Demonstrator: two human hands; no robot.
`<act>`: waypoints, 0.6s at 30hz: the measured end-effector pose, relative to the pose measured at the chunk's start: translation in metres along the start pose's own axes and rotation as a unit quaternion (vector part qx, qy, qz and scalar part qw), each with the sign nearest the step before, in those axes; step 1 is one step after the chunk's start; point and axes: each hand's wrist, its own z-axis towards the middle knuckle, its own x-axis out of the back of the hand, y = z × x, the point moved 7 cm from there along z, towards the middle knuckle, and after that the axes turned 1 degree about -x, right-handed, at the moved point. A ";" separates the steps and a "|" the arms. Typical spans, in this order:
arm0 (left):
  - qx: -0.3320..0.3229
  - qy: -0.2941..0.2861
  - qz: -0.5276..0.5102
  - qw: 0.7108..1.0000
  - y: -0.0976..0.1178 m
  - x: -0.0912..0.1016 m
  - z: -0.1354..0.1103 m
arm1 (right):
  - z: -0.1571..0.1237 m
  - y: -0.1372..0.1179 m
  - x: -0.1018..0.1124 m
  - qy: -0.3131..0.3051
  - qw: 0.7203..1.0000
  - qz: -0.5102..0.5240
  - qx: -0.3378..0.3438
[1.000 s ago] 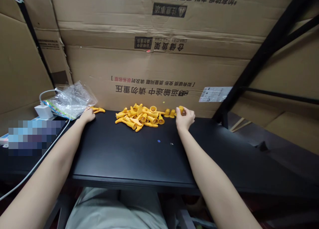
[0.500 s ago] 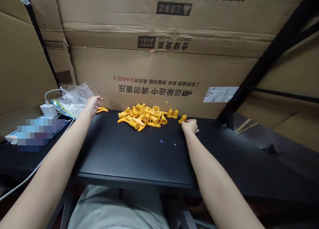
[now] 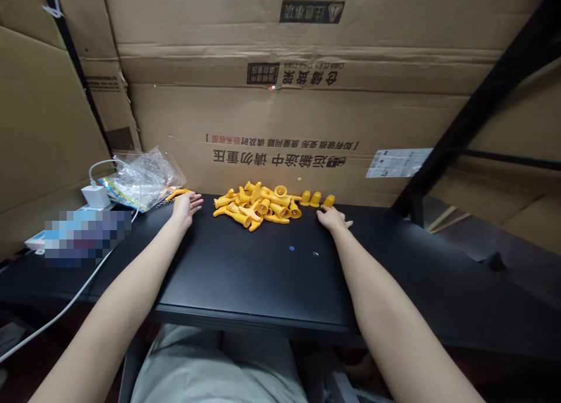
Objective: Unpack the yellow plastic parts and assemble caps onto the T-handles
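Observation:
My right hand rests by the right end of a short row of yellow cup-shaped plastic pieces. Its fingers are apart, just in front of the last cup-shaped piece; whether a fingertip touches it I cannot tell. Two more such pieces stand upright to its left. A heap of yellow plastic pieces, some hollow and flared, some curved and pointed, lies between my hands. To the left of the heap is my left hand, empty with its fingers spread. Behind it lie curved yellow pieces.
A clear plastic bag lies at the back left, near a white charger with a cable and a blurred-out flat object. A cardboard wall closes off the back of the black table. A blue dot marks the tabletop.
The right-hand cup-shaped piece now stands upright beside the other two, and my right fingers have loosened from it. My left hand has moved right and down, toward the heap. The view shifted slightly.

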 end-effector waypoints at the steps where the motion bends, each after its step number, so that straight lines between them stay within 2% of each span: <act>1: -0.001 -0.004 -0.002 1.000 -0.001 -0.002 -0.001 | 0.002 -0.001 -0.002 -0.016 1.000 -0.012 0.005; 4: -0.018 -0.013 0.016 1.000 -0.003 -0.006 -0.003 | 0.005 -0.005 -0.007 -0.049 0.998 -0.039 0.026; 7: -0.050 -0.024 0.053 0.997 -0.005 -0.009 -0.001 | 0.005 -0.009 -0.007 -0.045 0.997 -0.040 0.055; 10: -0.130 -0.046 0.145 0.980 -0.002 -0.014 -0.002 | -0.001 -0.011 -0.002 -0.021 0.998 -0.032 0.057; 12: -0.235 -0.081 0.263 0.932 0.004 -0.023 -0.009 | -0.009 -0.013 0.006 0.011 0.998 -0.018 0.055; 15: -0.372 -0.170 0.446 0.796 -0.001 -0.047 -0.028 | -0.027 -0.030 0.028 0.112 0.988 0.034 0.103; 16: -0.391 -0.196 0.488 0.756 -0.007 -0.053 -0.034 | -0.034 -0.039 0.036 0.147 0.979 0.055 0.131; 18: -0.396 -0.228 0.541 0.706 -0.019 -0.062 -0.040 | -0.049 -0.061 0.049 0.201 0.957 0.093 0.189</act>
